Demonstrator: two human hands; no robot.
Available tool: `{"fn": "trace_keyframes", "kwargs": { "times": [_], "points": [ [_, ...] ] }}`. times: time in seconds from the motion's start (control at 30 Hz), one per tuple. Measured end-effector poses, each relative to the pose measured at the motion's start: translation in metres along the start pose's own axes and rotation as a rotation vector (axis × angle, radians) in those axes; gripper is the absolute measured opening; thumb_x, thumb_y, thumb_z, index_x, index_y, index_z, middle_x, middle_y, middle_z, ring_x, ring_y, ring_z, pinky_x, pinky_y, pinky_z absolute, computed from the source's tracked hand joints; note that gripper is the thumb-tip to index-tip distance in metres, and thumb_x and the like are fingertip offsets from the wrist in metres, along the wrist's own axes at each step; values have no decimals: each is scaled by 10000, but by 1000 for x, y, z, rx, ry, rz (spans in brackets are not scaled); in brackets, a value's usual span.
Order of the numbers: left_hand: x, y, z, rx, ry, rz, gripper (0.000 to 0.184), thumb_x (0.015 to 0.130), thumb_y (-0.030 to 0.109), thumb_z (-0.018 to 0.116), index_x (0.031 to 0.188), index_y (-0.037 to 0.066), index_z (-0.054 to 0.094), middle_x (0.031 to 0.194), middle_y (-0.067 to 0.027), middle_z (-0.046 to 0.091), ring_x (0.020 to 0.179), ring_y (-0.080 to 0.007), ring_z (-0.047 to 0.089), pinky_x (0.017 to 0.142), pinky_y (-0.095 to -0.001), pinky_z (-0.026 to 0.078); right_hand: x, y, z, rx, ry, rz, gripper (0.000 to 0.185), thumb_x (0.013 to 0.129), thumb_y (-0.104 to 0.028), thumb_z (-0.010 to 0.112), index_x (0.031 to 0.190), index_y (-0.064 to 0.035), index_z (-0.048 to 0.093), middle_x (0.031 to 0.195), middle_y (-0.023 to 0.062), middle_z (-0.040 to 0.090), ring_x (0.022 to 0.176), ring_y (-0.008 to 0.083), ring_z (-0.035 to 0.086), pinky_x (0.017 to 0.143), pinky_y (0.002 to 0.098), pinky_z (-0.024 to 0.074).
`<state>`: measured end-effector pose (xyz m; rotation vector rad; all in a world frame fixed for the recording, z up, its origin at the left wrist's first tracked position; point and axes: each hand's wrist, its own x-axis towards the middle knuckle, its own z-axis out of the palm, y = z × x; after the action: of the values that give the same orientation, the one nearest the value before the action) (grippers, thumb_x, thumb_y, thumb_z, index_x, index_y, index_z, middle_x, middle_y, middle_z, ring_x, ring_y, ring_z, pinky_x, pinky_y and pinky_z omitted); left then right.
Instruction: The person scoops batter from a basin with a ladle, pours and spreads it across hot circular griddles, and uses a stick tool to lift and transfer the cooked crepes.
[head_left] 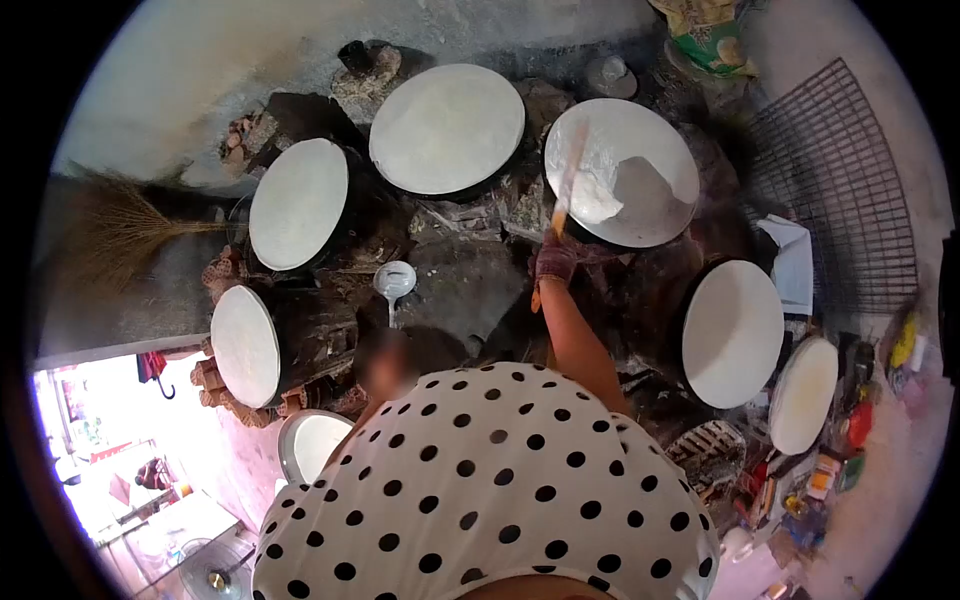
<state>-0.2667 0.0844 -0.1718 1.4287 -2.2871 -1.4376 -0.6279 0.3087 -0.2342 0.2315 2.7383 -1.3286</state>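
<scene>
My right hand (pixel 554 262), in a dark reddish glove, is closed round the handle of a long wooden stick (pixel 568 190). The stick reaches up over a round pan (pixel 648 228), across the left part of its surface. White, folded material (pixel 594 199) lies on that pan beside the stick, and a grey bare patch shows to its right. My left hand (pixel 388 368) is blurred, low and left of centre, just below the handle of a white ladle (pixel 395 281); its fingers cannot be made out.
Round white-topped pans (pixel 447 130) stand in an arc around me. A straw broom (pixel 125 228) is at the left, a wire rack (pixel 838 190) at the right. A metal basin (pixel 291 447) sits lower left, and a fan (pixel 218 578) stands beyond.
</scene>
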Motion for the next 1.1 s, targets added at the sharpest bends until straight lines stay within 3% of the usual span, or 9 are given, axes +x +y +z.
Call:
{"fn": "trace_keyframes", "kwargs": {
  "times": [0.1, 0.2, 0.3, 0.37, 0.4, 0.53, 0.67, 0.87, 1.1],
  "points": [
    [6, -15, -25, 44, -33, 62, 272, 943, 327, 520, 871, 77, 600, 721, -36, 560, 609, -179, 543, 541, -337, 445, -16, 40, -21, -323, 363, -306, 442, 913, -451, 523, 1089, -59, 623, 766, 140, 665, 715, 327, 643, 649, 439, 510],
    [9, -30, -42, 88, -38, 119, 269, 943, 325, 517, 880, 77, 600, 738, -39, 565, 625, -186, 549, 554, -344, 449, -24, 34, -48, 619, 92, 278, 302, 894, -272, 580, 1059, -29, 649, 972, 131, 678, 831, 254, 642, 726, 427, 498],
    [11, -34, -53, 122, -36, 197, 267, 944, 323, 514, 889, 77, 599, 755, -42, 570, 641, -192, 555, 567, -350, 454, -23, -67, -16, 724, 39, 677, 396, 907, -368, 541, 1063, -20, 646, 975, 144, 682, 842, 320, 651, 742, 443, 496],
    [11, -33, -59, 125, -35, 245, 265, 944, 322, 511, 895, 77, 599, 766, -44, 573, 652, -197, 559, 576, -354, 457, 12, -33, 54, -715, -233, -106, 552, 915, -495, 459, 1092, -2, 631, 1023, 158, 676, 917, 372, 640, 754, 469, 496],
    [11, -33, -61, 117, -34, 273, 265, 944, 322, 510, 898, 77, 599, 772, -45, 575, 657, -199, 561, 580, -356, 458, -4, -66, 29, -28, -213, 356, 659, 918, -582, 356, 1080, -10, 641, 1005, 168, 680, 943, 395, 632, 730, 484, 494],
    [15, -31, -64, 6, -114, 404, 262, 944, 320, 505, 910, 77, 598, 794, -49, 581, 679, -207, 569, 598, -364, 464, -32, -32, -15, 158, -68, 371, 504, 931, -490, 445, 1020, -49, 674, 875, 129, 694, 821, 292, 664, 673, 421, 505],
    [41, -32, -55, -1527, -1284, 374, 260, 944, 317, 501, 922, 77, 598, 817, -53, 588, 701, -216, 577, 615, -373, 470, -45, 2, -86, 222, 55, 370, 551, 879, -549, 475, 891, -43, 692, 824, 110, 694, 763, 269, 642, 679, 433, 482],
    [30, 25, 1, -2346, -2701, 96, 259, 944, 314, 494, 940, 77, 597, 850, -60, 598, 733, -229, 589, 642, -385, 479, -21, 1, -79, 118, -47, 331, 541, 881, -545, 476, 905, -47, 685, 821, 110, 692, 765, 267, 640, 683, 426, 482],
    [38, 42, 3, -2222, -2600, -66, 246, 946, 287, 480, 905, 81, 606, 816, -60, 622, 694, -202, 603, 611, -335, 500, -31, 26, -129, 48, -198, 108, 529, 882, -540, 478, 922, -51, 677, 819, 110, 689, 767, 265, 639, 688, 417, 482]
  ]
}}
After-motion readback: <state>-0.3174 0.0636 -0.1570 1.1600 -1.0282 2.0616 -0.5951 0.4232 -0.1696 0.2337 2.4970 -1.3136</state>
